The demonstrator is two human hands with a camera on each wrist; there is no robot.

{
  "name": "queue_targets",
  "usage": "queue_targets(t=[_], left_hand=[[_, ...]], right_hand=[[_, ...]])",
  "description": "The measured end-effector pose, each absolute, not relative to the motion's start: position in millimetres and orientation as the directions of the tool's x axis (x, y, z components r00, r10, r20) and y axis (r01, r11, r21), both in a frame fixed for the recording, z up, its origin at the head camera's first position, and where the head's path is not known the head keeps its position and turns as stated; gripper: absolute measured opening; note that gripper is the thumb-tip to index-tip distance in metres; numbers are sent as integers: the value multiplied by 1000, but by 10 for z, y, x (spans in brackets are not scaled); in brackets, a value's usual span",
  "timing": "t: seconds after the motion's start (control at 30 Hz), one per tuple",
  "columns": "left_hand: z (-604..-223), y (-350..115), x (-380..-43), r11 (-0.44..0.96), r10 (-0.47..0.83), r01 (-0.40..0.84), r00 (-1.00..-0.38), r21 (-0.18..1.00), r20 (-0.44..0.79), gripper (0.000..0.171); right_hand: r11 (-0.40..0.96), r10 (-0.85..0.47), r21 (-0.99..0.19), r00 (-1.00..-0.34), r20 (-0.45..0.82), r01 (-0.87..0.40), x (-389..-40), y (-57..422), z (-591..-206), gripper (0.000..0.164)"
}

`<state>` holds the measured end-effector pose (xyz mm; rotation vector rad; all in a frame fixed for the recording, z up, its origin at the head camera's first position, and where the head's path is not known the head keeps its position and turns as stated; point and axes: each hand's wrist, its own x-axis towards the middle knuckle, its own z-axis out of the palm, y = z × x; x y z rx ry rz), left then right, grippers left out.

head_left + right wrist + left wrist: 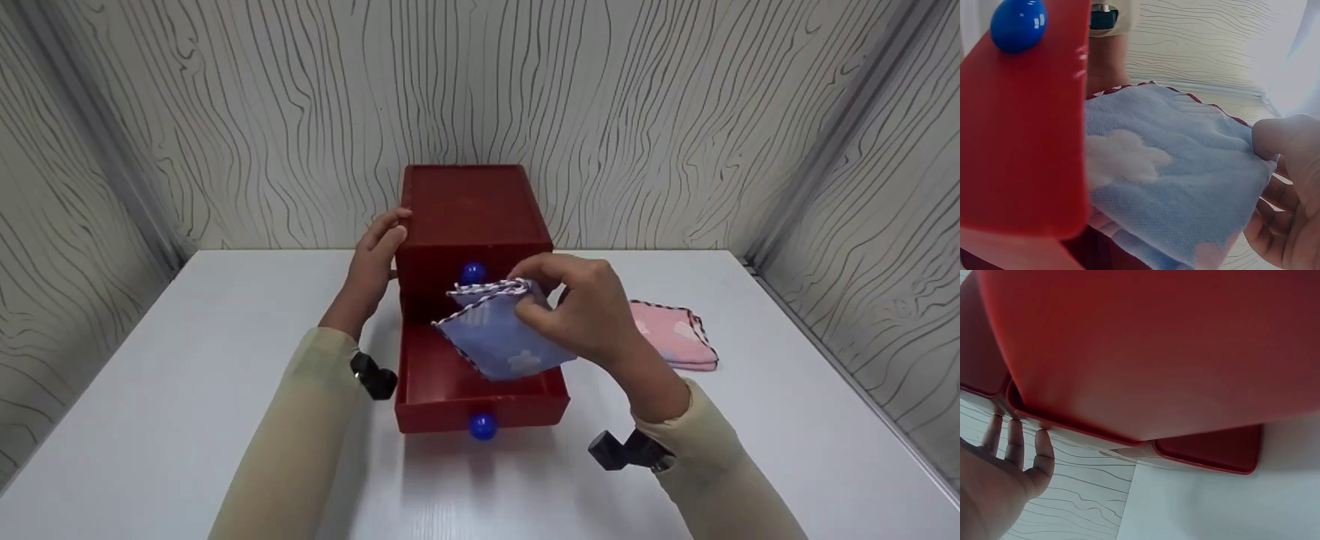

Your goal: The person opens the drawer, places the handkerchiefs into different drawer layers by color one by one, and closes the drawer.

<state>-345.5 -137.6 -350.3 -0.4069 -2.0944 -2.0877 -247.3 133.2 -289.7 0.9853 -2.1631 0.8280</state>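
A folded blue cloth (495, 337) with white shapes and a striped edge hangs over the pulled-out lower drawer (420, 379) of a red drawer box (469, 206). My right hand (589, 311) pinches it at one edge between thumb and fingers. In the right wrist view the blue cloth (1185, 163) spreads from the thumb toward the drawer front (1022, 152). My left hand (369, 270) rests on the box's left side. In the left wrist view that left hand (1002, 484) touches the box's side with its fingertips, fingers fairly straight.
A folded pink cloth (675, 337) lies on the white table (210, 390), right of the box. Blue round knobs sit on the upper drawer (472, 273) and lower drawer (483, 427). Behind the table stands a wood-grain patterned wall (300, 112).
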Motion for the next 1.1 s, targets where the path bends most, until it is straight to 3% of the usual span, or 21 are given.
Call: queue_targets(t=[0.3,0.67,0.8,1.1], left_hand=[[-3506,-1364,-3445,-25,67,304,-950,952,305,37],[-3506,-1363,-3452,-6,68,308,-949,951,308,39],[-3504,-1370,-3460,15,67,302,-951,953,300,40],[-3493,-1368,-3437,11,61,301,-952,954,299,39]], right_hand=[[604,-461,-141,-489,740,-784,-2570,1200,-3016,17],[535,-507,-116,-428,748,-837,-2542,1101,-3278,19],[500,-554,-159,-455,697,-852,-2481,1095,-3335,19],[509,-634,-297,-585,505,-808,-2364,1071,-3389,17]])
